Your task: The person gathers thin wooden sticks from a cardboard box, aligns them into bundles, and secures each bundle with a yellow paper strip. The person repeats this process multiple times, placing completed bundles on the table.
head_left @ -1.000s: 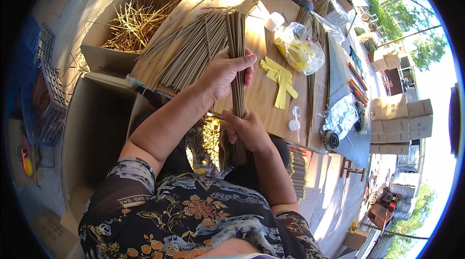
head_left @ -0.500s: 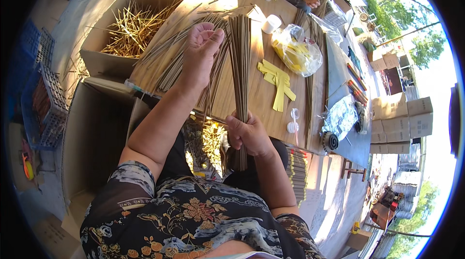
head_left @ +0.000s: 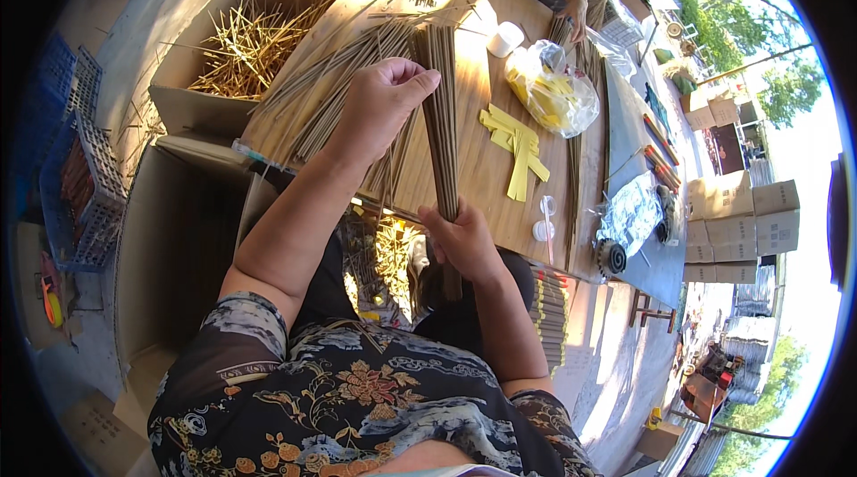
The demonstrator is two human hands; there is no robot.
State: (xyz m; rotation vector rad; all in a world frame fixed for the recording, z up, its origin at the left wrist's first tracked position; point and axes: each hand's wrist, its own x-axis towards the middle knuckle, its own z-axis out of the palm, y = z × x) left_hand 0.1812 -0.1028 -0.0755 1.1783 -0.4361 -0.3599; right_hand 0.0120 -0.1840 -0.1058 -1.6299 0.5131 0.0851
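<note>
My right hand (head_left: 466,243) is wrapped round a bundle of thin brown sticks (head_left: 442,133) near its lower end. The bundle stands nearly upright in front of me at the table's near edge. My left hand (head_left: 386,107) is at the bundle's left side, higher up, with thumb and fingers pinched together at its edge. What the pinch holds, if anything, I cannot make out. Behind and left of this hand, many loose sticks (head_left: 335,107) lie spread on the wooden table (head_left: 500,236).
Yellow strips (head_left: 516,151) lie right of the bundle, beside a clear bag of yellow pieces (head_left: 553,93) and a white roll (head_left: 505,40). A cardboard box of sticks (head_left: 192,89) stands left of the table. Across it, another person's hand (head_left: 574,15) hangs over the far edge.
My left hand has moved right and slightly down, from apart to the bundle's side, its fingers closing more. The person across has shifted, and both their hands now show.
</note>
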